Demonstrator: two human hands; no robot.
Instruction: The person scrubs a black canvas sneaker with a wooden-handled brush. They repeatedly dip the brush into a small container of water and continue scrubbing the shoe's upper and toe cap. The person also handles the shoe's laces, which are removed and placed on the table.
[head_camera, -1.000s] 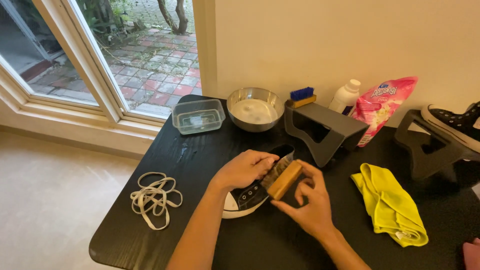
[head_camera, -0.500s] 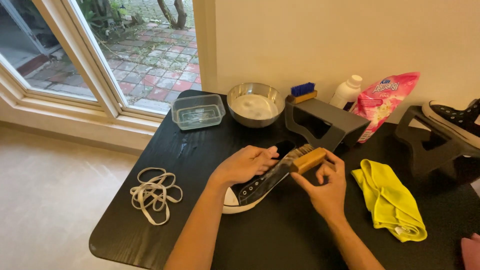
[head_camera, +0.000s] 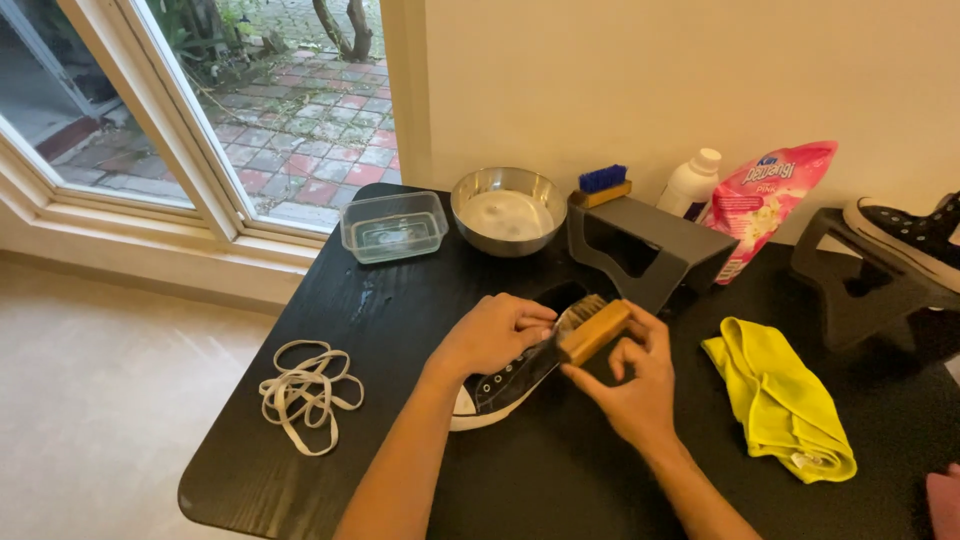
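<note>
A black sneaker with a white toe cap (head_camera: 497, 392) lies on the black table (head_camera: 330, 300). My left hand (head_camera: 490, 335) presses down on its upper and holds it steady. My right hand (head_camera: 630, 385) grips a wooden brush (head_camera: 592, 330), whose bristles rest against the shoe's heel side. The shoe's opening shows just behind the brush.
White shoelaces (head_camera: 305, 390) lie at the left. At the back stand a clear plastic tub (head_camera: 393, 226), a metal bowl of foamy water (head_camera: 508, 210), a blue-bristled brush (head_camera: 602, 185) on a grey stand (head_camera: 650, 250), a white bottle (head_camera: 690, 183) and a pink pouch (head_camera: 770, 200). A yellow cloth (head_camera: 785, 405) and another sneaker (head_camera: 905, 235) on a stand are at the right.
My right hand has moved the brush along the shoe: toward the heel half a second ago, now slightly back toward me. My left hand stays on the shoe.
</note>
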